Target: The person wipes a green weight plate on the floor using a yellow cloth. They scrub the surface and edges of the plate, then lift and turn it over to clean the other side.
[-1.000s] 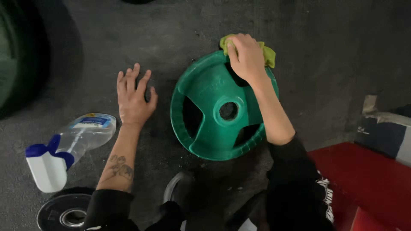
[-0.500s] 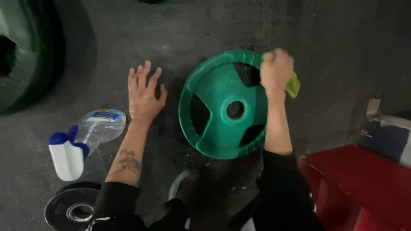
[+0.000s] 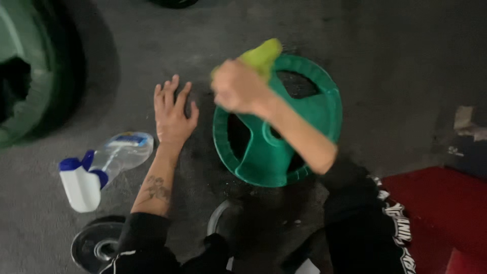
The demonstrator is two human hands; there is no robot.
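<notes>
A dim indoor space seen from above. The floor is dark grey, rough and speckled, with a few pale scuffs. At the lower right lies a red mat. Above it sits a dark box with a scrap of pale tape. A large green tyre-like ring fills the upper left corner, casting a deep shadow.

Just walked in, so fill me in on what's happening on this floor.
A person kneels over a round green weight plate lying flat on the dark floor. Their right hand grips a yellow-green cloth at the plate's upper rim. Their left hand rests flat on the floor, near a clear spray bottle with blue-and-white trigger.
</notes>
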